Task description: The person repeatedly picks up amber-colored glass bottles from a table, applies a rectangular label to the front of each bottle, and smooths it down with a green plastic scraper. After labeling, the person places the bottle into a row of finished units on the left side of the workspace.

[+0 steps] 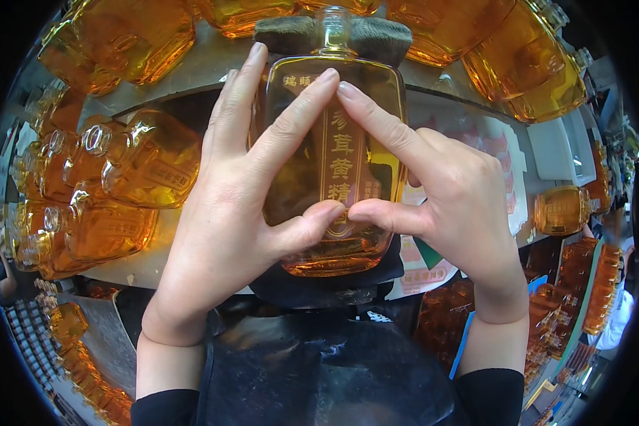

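Note:
A flat, broad-shouldered glass bottle (pixel 337 245) of amber liquid lies in front of me, its uncapped-looking neck pointing away. Gold lettering and a narrow vertical label (pixel 339 157) run down its face. My left hand (pixel 238 167) rests over the bottle's left side, fingers stretched and spread, index tip and thumb tip on the label's left edge. My right hand (pixel 444 181) mirrors it from the other side, index finger and thumb extended apart onto the label; its remaining fingers are bent and partly hidden. Both index tips nearly meet near the top, both thumbs near the bottom.
A dark padded rest (pixel 380 39) sits beneath the bottle's neck. Several amber-filled bottles (pixel 153 160) lie at left, with more (pixel 525 67) along the far side. Printed label sheets (pixel 426 263) lie at right, near a white plastic tray (pixel 550 153). A dark apron (pixel 326 369) covers my front.

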The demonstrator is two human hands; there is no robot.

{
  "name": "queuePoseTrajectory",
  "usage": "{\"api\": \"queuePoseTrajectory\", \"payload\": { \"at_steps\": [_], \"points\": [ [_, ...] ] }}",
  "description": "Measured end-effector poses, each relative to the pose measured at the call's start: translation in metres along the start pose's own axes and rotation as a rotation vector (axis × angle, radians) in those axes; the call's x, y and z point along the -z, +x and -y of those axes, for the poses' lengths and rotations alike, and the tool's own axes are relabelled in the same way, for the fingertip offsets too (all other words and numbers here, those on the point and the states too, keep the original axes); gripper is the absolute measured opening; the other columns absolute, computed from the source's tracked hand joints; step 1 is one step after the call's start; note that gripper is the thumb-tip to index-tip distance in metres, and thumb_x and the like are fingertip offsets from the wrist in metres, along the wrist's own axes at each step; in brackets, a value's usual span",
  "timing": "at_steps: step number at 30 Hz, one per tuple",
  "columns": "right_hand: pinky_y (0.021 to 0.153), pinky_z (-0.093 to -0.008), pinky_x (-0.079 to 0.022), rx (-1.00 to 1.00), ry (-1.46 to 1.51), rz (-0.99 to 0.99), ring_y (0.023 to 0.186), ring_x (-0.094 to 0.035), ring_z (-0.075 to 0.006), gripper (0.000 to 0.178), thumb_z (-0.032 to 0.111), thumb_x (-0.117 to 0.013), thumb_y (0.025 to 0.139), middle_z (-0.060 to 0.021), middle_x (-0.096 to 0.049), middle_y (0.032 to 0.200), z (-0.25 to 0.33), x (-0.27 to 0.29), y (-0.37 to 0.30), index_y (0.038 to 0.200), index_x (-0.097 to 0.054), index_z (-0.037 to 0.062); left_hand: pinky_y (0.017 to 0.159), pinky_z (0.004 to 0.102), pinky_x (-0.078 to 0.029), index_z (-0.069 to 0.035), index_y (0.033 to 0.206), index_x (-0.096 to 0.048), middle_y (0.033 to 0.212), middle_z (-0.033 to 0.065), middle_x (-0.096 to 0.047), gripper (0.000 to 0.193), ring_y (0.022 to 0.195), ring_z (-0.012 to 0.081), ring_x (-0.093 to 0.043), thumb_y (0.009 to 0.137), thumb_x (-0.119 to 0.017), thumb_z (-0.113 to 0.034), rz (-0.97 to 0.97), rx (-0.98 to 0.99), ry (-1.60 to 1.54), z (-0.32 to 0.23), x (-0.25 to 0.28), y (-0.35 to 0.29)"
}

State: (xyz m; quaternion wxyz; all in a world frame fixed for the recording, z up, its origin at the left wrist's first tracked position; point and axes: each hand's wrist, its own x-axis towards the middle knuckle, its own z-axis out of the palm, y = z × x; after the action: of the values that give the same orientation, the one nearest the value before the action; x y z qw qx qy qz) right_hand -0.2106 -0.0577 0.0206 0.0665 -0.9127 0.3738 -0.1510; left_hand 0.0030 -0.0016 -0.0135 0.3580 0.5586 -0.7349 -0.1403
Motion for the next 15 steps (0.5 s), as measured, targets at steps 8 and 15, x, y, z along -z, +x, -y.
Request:
{"api": "queuePoseTrajectory", "payload": {
  "at_steps": [8,15],
  "points": [
    [0.054,-0.0357,-0.045,0.004,-0.141,0.043,0.055,-0.052,-0.0213,0.083,0.06,-0.07,0.072,-0.0062,-0.049,0.063,0.004,0.005,0.001,0.145,-0.05,0.0272,0.117,0.0471,-0.029,-0.015,0.147,-0.047,0.16,0.0193,-0.017,0.085,0.147,0.0368,-0.024,0.068,-0.079,-0.023,0.046,0.042,-0.001,-0.006,0.003,0.003],
    [0.055,-0.0366,-0.045,0.0,-0.161,0.06,0.057,-0.052,-0.0231,0.082,0.059,-0.069,0.072,-0.0071,-0.048,0.065,0.007,0.012,0.0,0.145,-0.05,0.0261,0.116,0.0473,-0.029,-0.013,0.149,-0.043,0.161,0.0211,-0.015,0.088,0.147,0.0386,-0.023,0.069,-0.079,-0.021,0.031,0.03,-0.054,-0.006,0.003,0.004]
  ]
}}
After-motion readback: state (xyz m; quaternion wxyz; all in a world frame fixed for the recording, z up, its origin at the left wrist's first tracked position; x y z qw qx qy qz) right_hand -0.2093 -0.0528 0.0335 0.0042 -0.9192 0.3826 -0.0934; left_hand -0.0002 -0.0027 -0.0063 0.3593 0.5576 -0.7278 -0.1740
